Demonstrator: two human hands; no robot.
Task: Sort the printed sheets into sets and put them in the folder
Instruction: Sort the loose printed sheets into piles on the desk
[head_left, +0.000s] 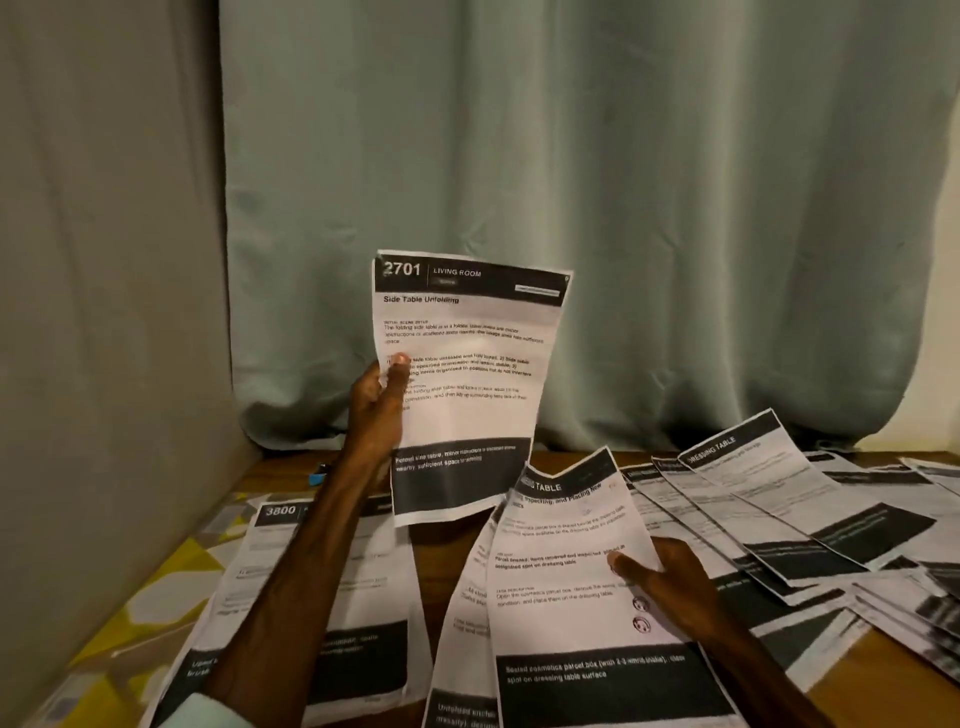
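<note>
My left hand (376, 410) holds the raised sheet (467, 374) above the table (878, 675), before the curtain (571, 156). Below it, left, lies the flat sheet (363, 597). My right hand (670, 571) pinches a sheaf (571, 597) at centre. The fanned sheets (779, 504) overlap on the table to the right.

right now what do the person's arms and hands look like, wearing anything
The left hand and forearm are bare up to a pale mint-green sleeve cuff at the frame's bottom edge. The right hand and forearm are bare as far as the frame shows, no sleeve in view. No gloves, rings or watch visible on either.
</note>
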